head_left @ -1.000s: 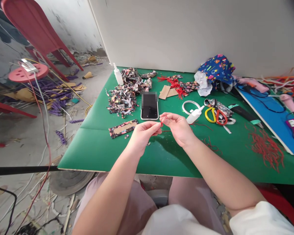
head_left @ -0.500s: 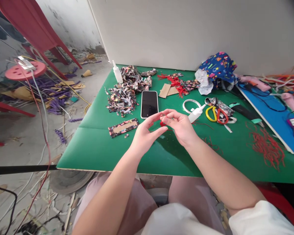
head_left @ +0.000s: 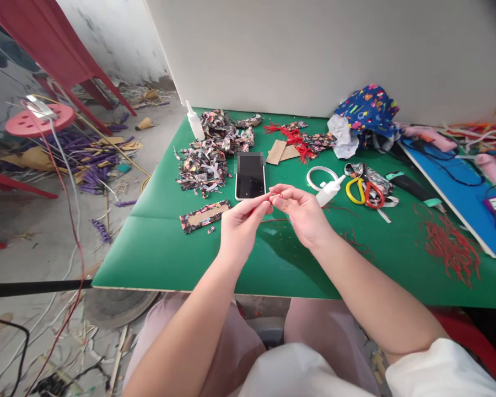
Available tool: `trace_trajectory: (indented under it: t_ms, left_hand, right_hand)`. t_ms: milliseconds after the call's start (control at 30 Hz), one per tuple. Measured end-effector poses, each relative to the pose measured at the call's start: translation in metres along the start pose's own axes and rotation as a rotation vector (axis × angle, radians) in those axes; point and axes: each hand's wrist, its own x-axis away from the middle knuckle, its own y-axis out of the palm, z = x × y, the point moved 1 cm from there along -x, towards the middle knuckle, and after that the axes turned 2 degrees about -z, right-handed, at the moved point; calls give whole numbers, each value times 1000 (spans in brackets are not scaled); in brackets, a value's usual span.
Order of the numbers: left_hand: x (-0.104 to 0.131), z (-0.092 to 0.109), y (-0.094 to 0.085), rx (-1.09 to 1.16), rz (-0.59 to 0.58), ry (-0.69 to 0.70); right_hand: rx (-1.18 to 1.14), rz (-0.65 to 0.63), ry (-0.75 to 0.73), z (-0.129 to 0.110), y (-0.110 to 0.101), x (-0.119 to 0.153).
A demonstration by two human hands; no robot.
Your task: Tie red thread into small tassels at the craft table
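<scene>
A thin red cord (head_left: 278,195) is pinched between the fingertips of both hands, just in front of the phone (head_left: 250,179). My left hand (head_left: 243,223) has its thumb pressed against its fingers on the cord. Close beside it, my right hand (head_left: 301,212) grips the cord with thumb and forefinger. A strand of red cord runs below the fingers over the green table (head_left: 149,248). To the left lies a floral fabric strip (head_left: 204,216) with a cardboard middle. A white glue bottle (head_left: 329,192) leans on a white ring (head_left: 314,175), right of my right hand.
Fabric scraps (head_left: 202,168) and another glue bottle (head_left: 195,122) lie at the back left. Scissors (head_left: 372,196), a box cutter (head_left: 413,188), loose red cords (head_left: 450,242) and a blue board (head_left: 450,193) are on the right. Cardboard pieces (head_left: 276,153) lie behind the phone.
My left thumb has closed up against its fingers on the cord, and the fingertips of both hands have come together. The view has shifted slightly.
</scene>
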Motion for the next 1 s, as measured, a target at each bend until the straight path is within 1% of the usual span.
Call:
trace_trajectory:
  t_ms: [100,233,400,500,567,633,700,767,833,900,1000]
  left_hand:
    - [-1,1,-1,94,36,-63]
    - [-1,3,-2,142,29,-90]
    - [0,6,-3,98,26,-129]
    - [-1,9,-7,55,62,-120]
    - [-4,11,-13,17,136,-73]
    - [-8,13,-22,-21,220,-16]
    - [-12,14,-31,-40,274,17]
    - [-14,15,-38,-61,311,40]
    - [-15,16,-42,-90,336,64]
    - [-14,16,-43,-118,346,82]
    - [-12,17,-42,-141,338,85]
  right_hand:
    - [-4,16,-1,0,0,0]
    - [-13,31,-14,2,-1,0]
    - [7,39,-24,4,-1,-1]
    - [99,16,-25,3,-4,-4]
    - [280,-20,-42,2,-9,-6]
    - [588,-62,-99,1,-15,-8]
    - [928,-140,-163,1,-19,-8]
    - [1173,-254,-224,2,-19,-6]
    - [1329,-378,-288,5,-16,-3]
    - [1453,-469,-348,8,-12,0]
    - [1593,-516,-404,9,-6,3]
